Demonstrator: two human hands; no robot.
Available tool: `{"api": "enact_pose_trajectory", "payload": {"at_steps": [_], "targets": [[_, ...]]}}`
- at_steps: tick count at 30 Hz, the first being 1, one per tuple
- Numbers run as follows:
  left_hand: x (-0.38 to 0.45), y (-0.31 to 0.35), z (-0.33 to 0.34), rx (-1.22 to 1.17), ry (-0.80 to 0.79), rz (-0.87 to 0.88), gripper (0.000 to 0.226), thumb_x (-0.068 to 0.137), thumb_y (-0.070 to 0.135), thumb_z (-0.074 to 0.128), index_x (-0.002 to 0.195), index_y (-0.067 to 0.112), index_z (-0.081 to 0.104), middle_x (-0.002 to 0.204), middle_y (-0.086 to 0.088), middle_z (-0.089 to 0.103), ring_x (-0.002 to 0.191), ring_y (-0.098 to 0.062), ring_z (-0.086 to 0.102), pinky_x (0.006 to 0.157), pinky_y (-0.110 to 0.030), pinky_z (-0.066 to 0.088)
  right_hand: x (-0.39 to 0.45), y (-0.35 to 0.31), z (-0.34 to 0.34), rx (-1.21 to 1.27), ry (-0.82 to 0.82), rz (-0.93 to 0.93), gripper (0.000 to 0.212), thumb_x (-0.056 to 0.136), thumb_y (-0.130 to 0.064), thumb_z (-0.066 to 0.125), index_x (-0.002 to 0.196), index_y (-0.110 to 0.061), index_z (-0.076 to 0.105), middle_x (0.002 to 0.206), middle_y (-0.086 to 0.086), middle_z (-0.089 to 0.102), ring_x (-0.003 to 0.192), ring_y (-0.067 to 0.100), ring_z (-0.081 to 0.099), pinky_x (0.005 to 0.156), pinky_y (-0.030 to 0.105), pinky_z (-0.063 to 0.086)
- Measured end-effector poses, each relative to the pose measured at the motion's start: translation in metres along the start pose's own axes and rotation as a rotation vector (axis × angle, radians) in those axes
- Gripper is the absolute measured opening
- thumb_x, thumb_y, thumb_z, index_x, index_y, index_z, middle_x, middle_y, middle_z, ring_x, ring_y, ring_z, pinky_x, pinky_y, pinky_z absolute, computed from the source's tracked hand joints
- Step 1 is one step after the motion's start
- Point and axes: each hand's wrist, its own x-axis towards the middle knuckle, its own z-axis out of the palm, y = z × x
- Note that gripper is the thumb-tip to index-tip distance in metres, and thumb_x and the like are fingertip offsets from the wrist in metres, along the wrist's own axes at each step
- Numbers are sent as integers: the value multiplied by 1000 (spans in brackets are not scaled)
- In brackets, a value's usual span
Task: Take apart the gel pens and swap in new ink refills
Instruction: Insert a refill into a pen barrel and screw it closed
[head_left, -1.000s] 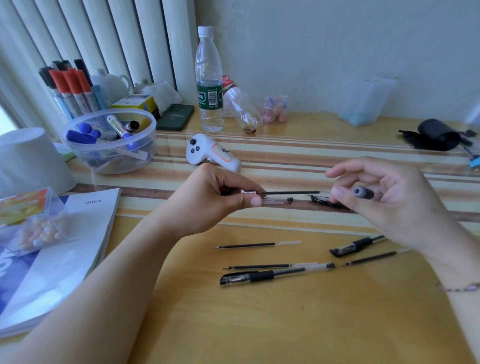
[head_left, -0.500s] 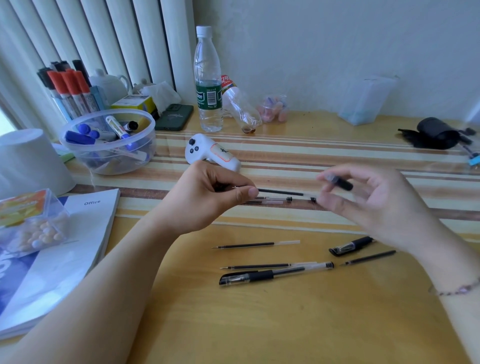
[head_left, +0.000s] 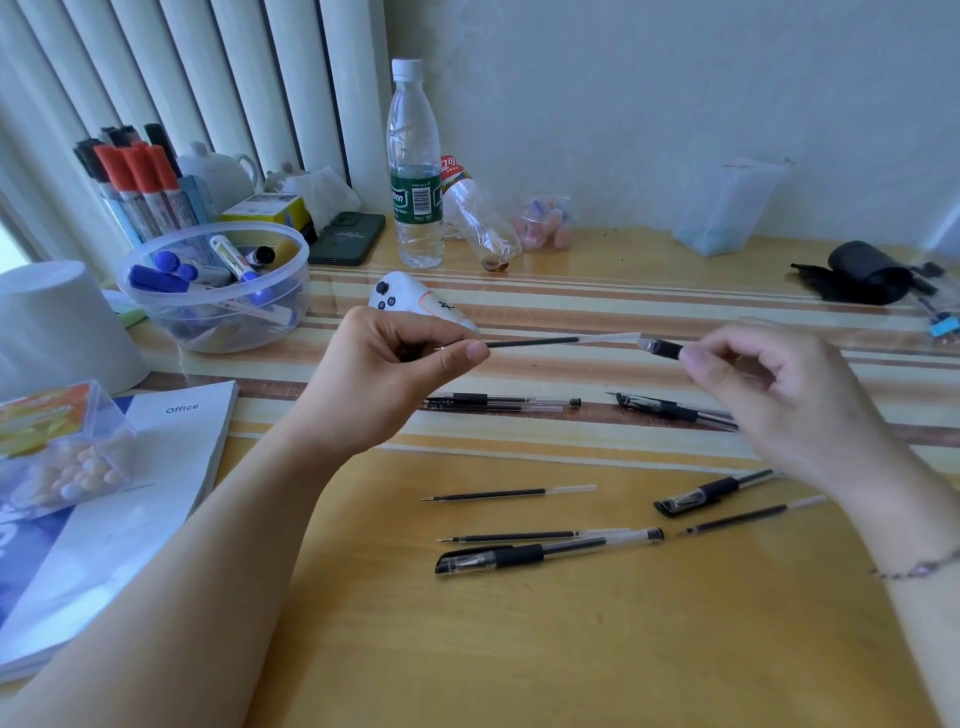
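A glossy yellow wooden tabletop (head_left: 597, 649) with a band of brown and cream stripes across its middle is carrying everything here. At the left edge a white paperback book (head_left: 130, 493) is lying flat, showing the printed word "Office", and a clear hard-plastic box of small pale round beads (head_left: 57, 447) is sitting on it. Behind them a round transparent plastic tub (head_left: 213, 286) is holding blue-capped markers, and a tall clear plastic water bottle (head_left: 415, 166) with a white cap and a green label carrying a barcode is standing upright by the wall; the label's lettering is too small to read. A smooth white handheld controller with black buttons (head_left: 410, 301) is lying just behind the left hand (head_left: 384, 374), which is pinching the tip end of a thin ink refill (head_left: 545, 342), black along most of its length and clear at the far end, and holding it level above the striped band. The right hand (head_left: 779, 395) is gripping a short black rubbery grip piece with a clear end (head_left: 662, 347) between thumb and fingers, right at the refill's clear end. On the tabletop below, a whole black-capped gel pen with a clear barrel (head_left: 545, 553) is lying beside loose slim refills (head_left: 509, 493), and more pen parts (head_left: 498, 402) are resting on the brown stripe.
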Motion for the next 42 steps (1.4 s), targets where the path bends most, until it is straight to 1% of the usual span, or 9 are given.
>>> {"api": "enact_pose_trajectory", "payload": {"at_steps": [6,15,21,25,30,32,36,39,42], "targets": [[0,1,1,10,-23,2,14,78,32,70,79,21,78,61,-37,49,54,-21,33,49,-22,30,0,-1,0,-5,26,-13,22,90,-31,59,72,-21,65,68,-20,59,60,-1,51,53,8,34],[-1,-5,1,117,-90,-3,13,85,27,71,78,17,77,55,-25,42,52,-31,31,50,-27,28,1,6,-1,-130,29,-86,28,85,-47,56,80,-23,67,76,-13,61,75,0,55,62,9,37],[-7,-11,19,306,-125,-44,20,74,45,75,88,31,78,72,-3,75,67,-24,68,66,-39,56,-6,-7,11,-95,-79,-219,27,82,-12,69,107,-24,68,102,-11,54,81,11,56,74,14,45],[-9,-11,25,454,-132,14,24,72,48,76,89,33,78,60,1,71,56,-18,58,56,-33,50,-12,-18,26,-1,-96,-292,37,82,0,68,113,-20,67,96,-5,62,92,7,61,83,10,48],[-9,-11,24,492,-119,38,24,73,48,76,89,31,78,53,3,66,55,-15,52,52,-28,45,-15,-23,32,45,-21,-201,27,94,-18,54,119,-23,63,72,-8,66,74,-7,63,67,3,46],[-8,-11,24,511,-123,37,23,73,48,76,89,32,78,49,7,60,53,-12,49,51,-26,42,-16,-24,32,95,-116,-135,31,91,-34,54,120,-26,61,73,-6,65,75,2,65,69,14,51],[-7,-12,22,521,-117,21,20,74,48,75,88,33,78,51,3,62,50,-15,50,53,-31,47,-17,-24,34,63,-121,-94,5,84,-35,67,88,-33,67,73,-13,67,71,8,66,63,20,54],[-7,-12,22,517,-138,42,22,73,52,74,85,34,78,59,1,70,55,-18,60,58,-37,52,-16,-22,33,0,-128,-122,46,87,-62,48,66,-24,64,47,-7,53,42,6,49,42,23,41],[-6,-13,23,507,-133,63,22,73,52,74,83,33,78,58,2,69,54,-18,58,56,-37,50,-16,-24,31,23,-128,-129,37,75,-64,58,78,-28,65,45,-8,40,44,8,41,44,11,32]]}}
